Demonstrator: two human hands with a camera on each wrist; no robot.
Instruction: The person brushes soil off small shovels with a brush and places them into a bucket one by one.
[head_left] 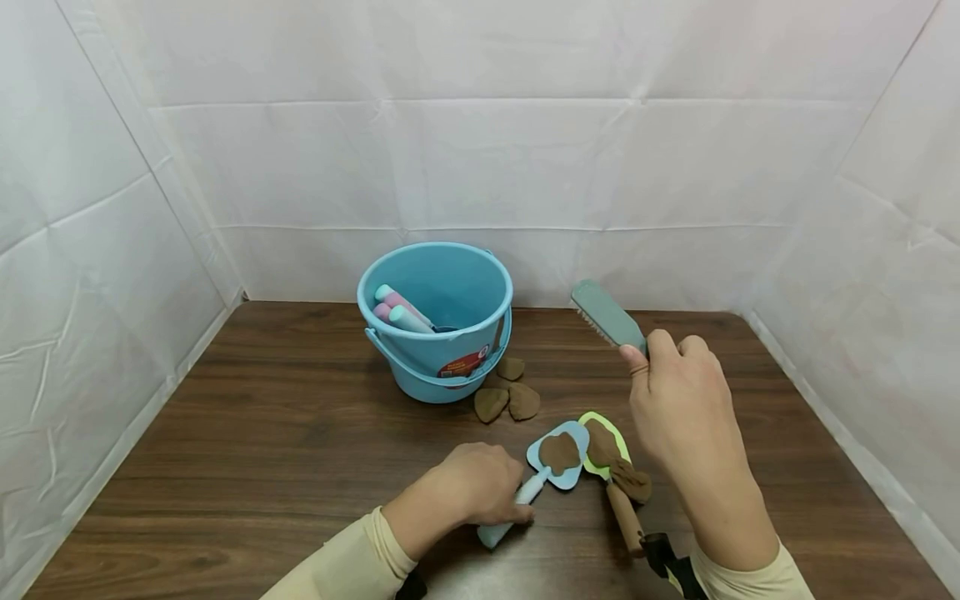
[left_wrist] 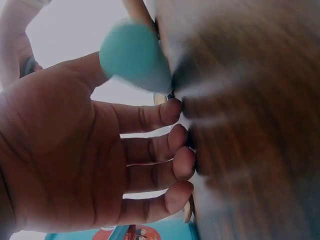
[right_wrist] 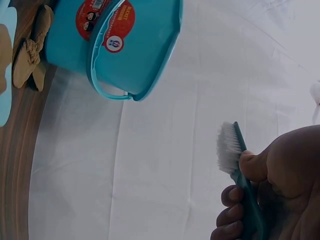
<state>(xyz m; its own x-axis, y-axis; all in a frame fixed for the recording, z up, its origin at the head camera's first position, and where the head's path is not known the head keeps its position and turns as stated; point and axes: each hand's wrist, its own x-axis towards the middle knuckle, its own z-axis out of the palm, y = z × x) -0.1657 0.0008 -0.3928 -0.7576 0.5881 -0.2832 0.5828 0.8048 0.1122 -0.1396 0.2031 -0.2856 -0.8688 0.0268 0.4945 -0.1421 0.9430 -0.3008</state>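
My right hand (head_left: 686,408) grips a grey-green brush (head_left: 609,313) by its handle, held above the table; its white bristles show in the right wrist view. My left hand (head_left: 476,483) is low over the table beside a small light-blue shovel (head_left: 576,432), fingertips touching the wood. The shovel's rounded handle (left_wrist: 132,55) lies between thumb and fingers, and they do not close round it. A brown lump (head_left: 558,453) sits on the shovel's blade. A yellow-green shovel (head_left: 624,446) with a wooden handle lies against it, also bearing brown stuff.
A light-blue bucket (head_left: 411,362) stands at the back with several pink and turquoise handles (head_left: 405,310) inside. Flat brown pieces (head_left: 523,402) lie by its base. White sheeting (head_left: 502,167) walls the dark wooden table (head_left: 247,433) at back and sides.
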